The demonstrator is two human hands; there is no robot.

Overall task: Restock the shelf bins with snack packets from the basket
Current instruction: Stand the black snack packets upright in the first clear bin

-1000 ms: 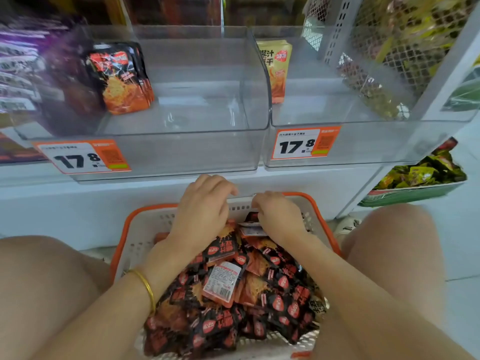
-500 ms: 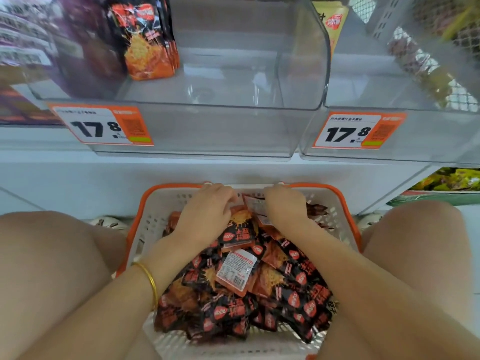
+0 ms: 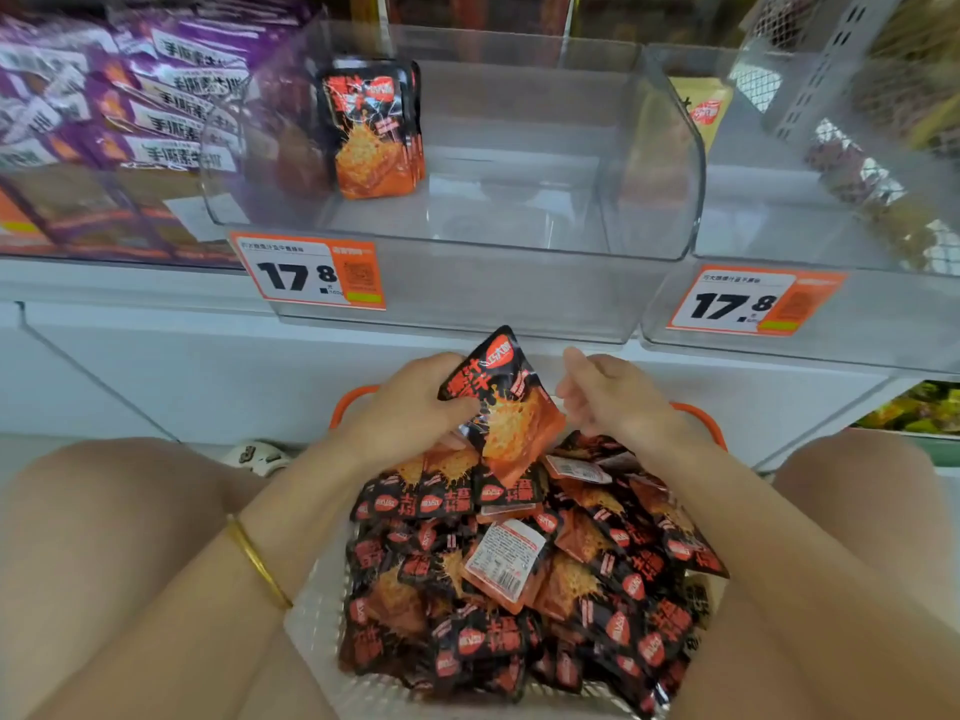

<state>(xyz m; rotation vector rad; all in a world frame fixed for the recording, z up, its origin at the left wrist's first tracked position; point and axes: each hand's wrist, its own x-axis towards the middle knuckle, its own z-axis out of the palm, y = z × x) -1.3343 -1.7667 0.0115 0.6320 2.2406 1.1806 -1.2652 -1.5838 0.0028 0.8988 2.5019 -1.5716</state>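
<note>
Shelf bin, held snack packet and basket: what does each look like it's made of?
Shelf bin: clear rigid plastic, possibly acrylic; the packets inside show straight through its walls, which carry glossy reflections.
Snack packet in the left hand: thin glossy printed film, plastic or foil laminate; it creases and catches the light.
Basket: moulded plastic by the look, with a smooth orange rim and whitish walls.

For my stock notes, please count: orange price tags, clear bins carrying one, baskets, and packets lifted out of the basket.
Orange price tags: 2 (left tag, right tag)
Clear bins carrying one: 2 (left bin, right bin)
Basket: 1
Lifted packet: 1, gripped by the left hand
Total: 6
</note>
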